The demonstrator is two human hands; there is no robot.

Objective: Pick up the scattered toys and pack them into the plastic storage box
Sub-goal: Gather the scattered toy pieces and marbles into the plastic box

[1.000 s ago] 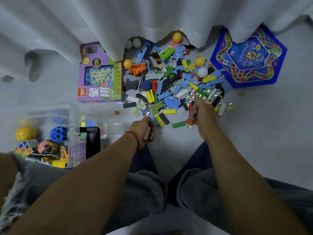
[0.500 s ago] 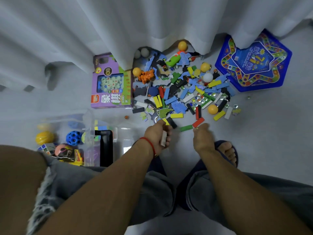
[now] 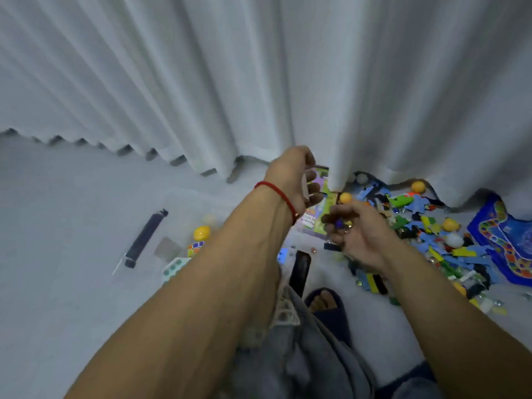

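Head view, left hand: the left hand (image 3: 293,180) is raised, red string at the wrist, fingers (image 3: 313,180) curled round a small pale flat tile (image 3: 304,187), gripping it edge-on.
Head view, right hand: the right hand (image 3: 354,228), just below and right of the left fingers, is cupped palm-up, fingers (image 3: 334,220) curled around a clutch of small glass marbles (image 3: 344,224), one dark blue.
Storage box: the clear plastic storage box (image 3: 201,197) sits on the floor below and left of both hands; a yellow ball (image 3: 202,233) and a multicoloured puzzle cube (image 3: 195,246) show through it. Its walls are blurred and hard to trace.
Toy pile: the scattered pile of coloured foam pieces, tiles and balls (image 3: 426,240) lies right of the right fingers, against the white curtain (image 3: 259,82), with a blue star-patterned game board (image 3: 506,240) beyond and a purple game carton (image 3: 316,217) behind the hands.
Handling: marbles look hard, slick and prone to roll, so a deep cupped palm suits them. The tile seems light and stiff; pinching its edges works. Foam pieces likely weigh nothing, best scooped in handfuls.
Step, my read: both loads are headed for the box.
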